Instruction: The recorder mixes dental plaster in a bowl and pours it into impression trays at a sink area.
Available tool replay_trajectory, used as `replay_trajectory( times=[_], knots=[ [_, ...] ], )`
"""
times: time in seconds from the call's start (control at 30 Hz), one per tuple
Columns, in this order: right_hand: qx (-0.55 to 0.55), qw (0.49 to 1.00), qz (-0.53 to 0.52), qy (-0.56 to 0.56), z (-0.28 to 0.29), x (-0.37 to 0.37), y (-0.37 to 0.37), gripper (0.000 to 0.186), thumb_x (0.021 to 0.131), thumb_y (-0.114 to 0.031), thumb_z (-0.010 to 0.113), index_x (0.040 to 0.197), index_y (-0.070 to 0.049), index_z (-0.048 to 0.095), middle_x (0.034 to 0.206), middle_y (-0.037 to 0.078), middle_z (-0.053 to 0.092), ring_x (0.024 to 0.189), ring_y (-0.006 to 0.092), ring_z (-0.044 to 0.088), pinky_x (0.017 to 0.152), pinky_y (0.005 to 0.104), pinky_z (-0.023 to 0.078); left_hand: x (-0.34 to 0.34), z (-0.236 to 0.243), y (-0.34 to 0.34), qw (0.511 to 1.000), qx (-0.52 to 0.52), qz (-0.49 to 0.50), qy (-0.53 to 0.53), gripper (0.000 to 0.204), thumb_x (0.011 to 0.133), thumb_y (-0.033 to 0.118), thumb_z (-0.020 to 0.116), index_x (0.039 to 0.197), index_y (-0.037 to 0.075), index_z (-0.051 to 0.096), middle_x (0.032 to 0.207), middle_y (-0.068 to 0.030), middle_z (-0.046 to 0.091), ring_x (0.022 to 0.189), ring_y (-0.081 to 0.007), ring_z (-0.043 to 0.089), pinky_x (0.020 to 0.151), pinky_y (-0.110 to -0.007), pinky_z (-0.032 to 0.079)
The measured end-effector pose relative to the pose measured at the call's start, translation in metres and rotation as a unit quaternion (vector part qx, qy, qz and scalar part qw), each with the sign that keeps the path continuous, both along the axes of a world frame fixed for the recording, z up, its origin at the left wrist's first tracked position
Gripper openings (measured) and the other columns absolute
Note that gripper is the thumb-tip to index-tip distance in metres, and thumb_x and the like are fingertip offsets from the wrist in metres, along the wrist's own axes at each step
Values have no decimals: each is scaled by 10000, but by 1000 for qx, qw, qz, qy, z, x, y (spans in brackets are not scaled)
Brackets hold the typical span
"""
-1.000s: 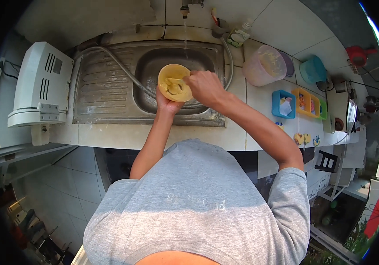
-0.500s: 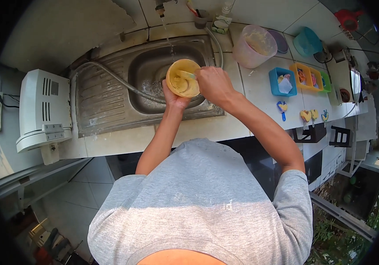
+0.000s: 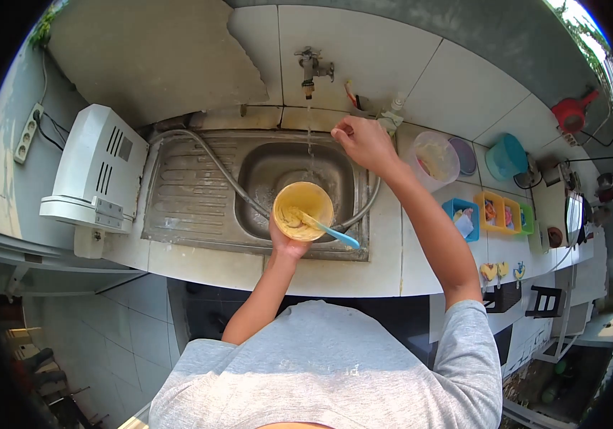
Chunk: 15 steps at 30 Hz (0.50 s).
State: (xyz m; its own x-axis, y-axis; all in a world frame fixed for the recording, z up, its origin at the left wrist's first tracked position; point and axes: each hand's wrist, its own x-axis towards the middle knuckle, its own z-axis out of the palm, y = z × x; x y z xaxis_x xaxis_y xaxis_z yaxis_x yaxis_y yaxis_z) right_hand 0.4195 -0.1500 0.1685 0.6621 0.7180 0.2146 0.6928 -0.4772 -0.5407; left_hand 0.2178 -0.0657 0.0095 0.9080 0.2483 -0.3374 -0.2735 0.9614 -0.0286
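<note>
My left hand is wrapped round a yellow bowl above the front of the sink basin. Its inside is smeared with yellow batter. A spatula with a pale blue handle leans in the bowl, its handle sticking out over the right rim. My right hand is raised over the sink's back right corner, fingers curled, with nothing visible in them. It is nearest to the tap, from which a thin stream of water runs into the steel sink. The right hand and tap are apart.
A grey hose lies across the sink. A white appliance stands at the left. On the right counter are a pink translucent tub, a teal container, blue and orange bins, and several heart-shaped pieces.
My right hand has let go of the spatula and moved up toward the tap. The spatula now rests in the bowl, still held by my left hand. The view has tilted upward.
</note>
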Motion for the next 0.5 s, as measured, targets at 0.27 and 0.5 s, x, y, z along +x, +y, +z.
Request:
replay_trajectory(
  times=[0.27,0.5],
  knots=[
    [251,704,-257,612,-243,121,130,143,885,69,548,1015,42,604,904,126,649,758,215,655,657,297,583,-86,20,10,995,18,100,15,423,944,368,437,1191,59,586,1177,-114,625,1102,-298,588,962,-482,480],
    [91,874,-221,423,-219,101,131,111,875,-32,594,927,44,655,864,139,683,695,213,667,610,305,560,-153,-2,15,984,8,176,41,441,934,424,467,1209,106,598,1201,-86,630,1127,-297,584,967,-514,469]
  ],
)
